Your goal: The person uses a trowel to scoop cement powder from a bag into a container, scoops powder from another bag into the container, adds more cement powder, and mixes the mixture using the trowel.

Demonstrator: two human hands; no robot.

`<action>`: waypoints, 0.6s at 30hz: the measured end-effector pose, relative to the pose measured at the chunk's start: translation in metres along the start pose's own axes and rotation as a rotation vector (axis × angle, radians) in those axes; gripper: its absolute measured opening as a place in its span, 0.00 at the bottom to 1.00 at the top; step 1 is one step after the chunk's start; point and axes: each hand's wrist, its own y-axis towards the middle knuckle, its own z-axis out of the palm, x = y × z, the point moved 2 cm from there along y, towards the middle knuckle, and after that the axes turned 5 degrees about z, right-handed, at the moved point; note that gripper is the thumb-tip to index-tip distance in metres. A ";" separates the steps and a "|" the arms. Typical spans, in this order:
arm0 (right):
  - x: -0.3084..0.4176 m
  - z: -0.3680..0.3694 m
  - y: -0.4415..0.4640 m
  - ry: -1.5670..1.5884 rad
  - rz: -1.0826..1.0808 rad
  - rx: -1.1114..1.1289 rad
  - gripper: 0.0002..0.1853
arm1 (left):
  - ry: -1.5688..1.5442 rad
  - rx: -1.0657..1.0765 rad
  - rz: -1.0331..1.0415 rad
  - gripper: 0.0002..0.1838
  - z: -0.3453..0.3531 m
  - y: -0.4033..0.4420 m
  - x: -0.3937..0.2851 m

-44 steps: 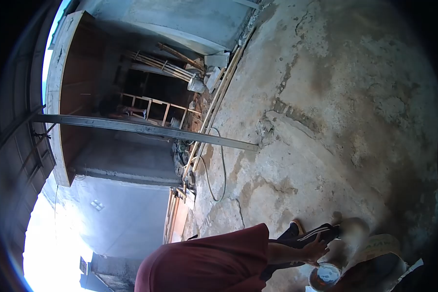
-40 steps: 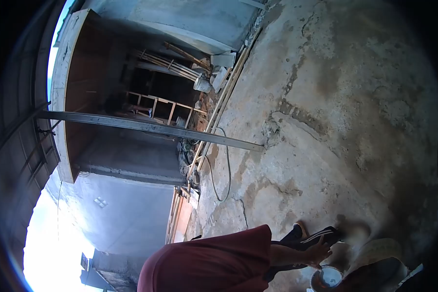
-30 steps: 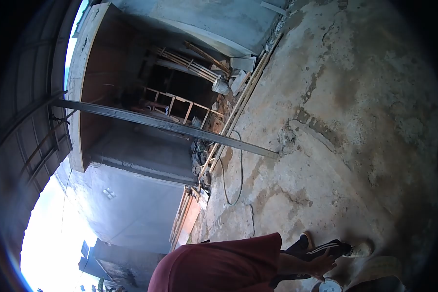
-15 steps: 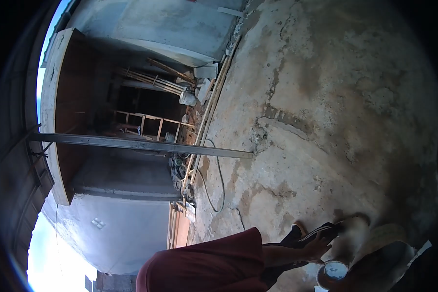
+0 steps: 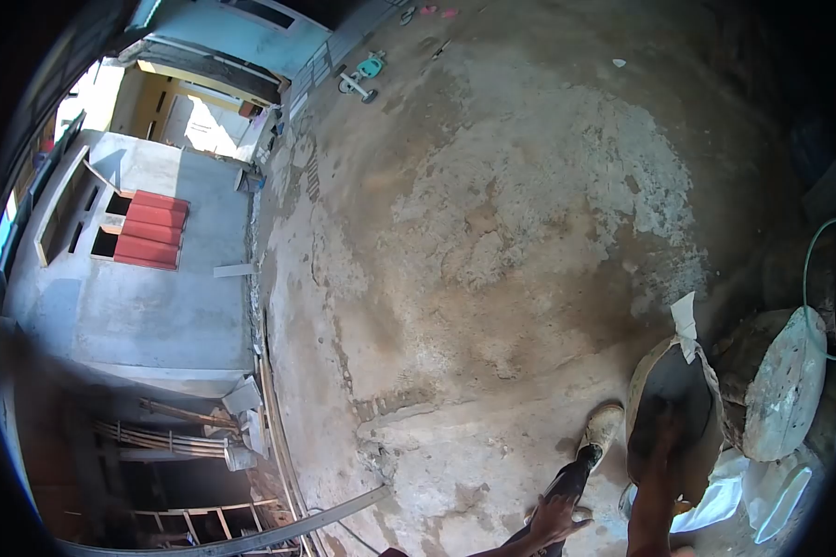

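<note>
My left hand lies on my dark-trousered leg, fingers spread, holding nothing. My right hand is down inside an open sack that stands upright. Dark grey, powder-like material lines the inside of the sack. Shadow and blur hide the fingers of that hand, so what they hold does not show. A pale flap sticks up from the sack's rim. Close below the sack is my dirt-covered boot.
Right of the sack are a pale, round-edged object, white plastic and a green hose. A metal post crosses the lower left. Long poles lie along the wall. A child's ride-on toy stands far off on the rough concrete floor.
My view has swung, bringing the sack and more floor into sight. My right arm now reaches into the sack. My left hand stays at the leg; the pail seen beside it is mostly hidden.
</note>
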 end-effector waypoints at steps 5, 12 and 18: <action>-0.020 0.040 -0.025 0.335 0.333 0.171 0.28 | 0.002 0.071 0.002 0.47 0.009 0.001 0.001; 0.027 -0.043 0.003 0.488 0.586 0.325 0.20 | 0.030 0.006 0.033 0.47 0.003 -0.001 0.004; 0.053 -0.105 0.009 0.732 0.752 0.281 0.22 | 0.073 -0.049 0.068 0.47 0.014 -0.005 0.007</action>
